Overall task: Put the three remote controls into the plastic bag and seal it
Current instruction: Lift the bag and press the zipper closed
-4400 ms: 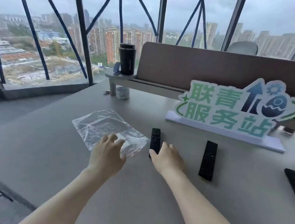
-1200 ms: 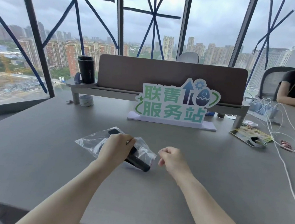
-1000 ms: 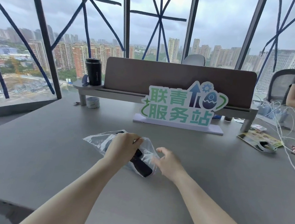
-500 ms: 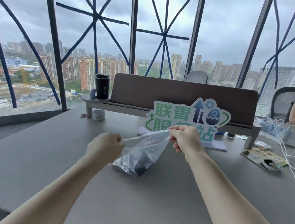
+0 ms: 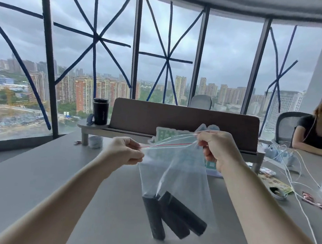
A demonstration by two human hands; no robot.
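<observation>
A clear plastic bag (image 5: pixel 179 174) hangs above the grey table (image 5: pixel 34 179), held up by its top edge with a red seal line. My left hand (image 5: pixel 126 151) pinches the left end of that edge. My right hand (image 5: pixel 215 146) pinches the right end, slightly higher. Three black remote controls (image 5: pixel 171 218) lie fanned out in the bottom of the bag, their lower ends near the table. The bag's mouth looks slightly parted between my hands.
A green and white sign (image 5: pixel 166 136) stands behind the bag, in front of a brown divider (image 5: pixel 184 118). A black tumbler (image 5: pixel 99 111) sits on a shelf at the left. White cables (image 5: pixel 295 176) and small items lie at the right, where a person (image 5: pixel 319 131) sits.
Both hands have raised the bag higher off the table and stretched its top edge taut. The remotes have slid down to the bottom of the bag.
</observation>
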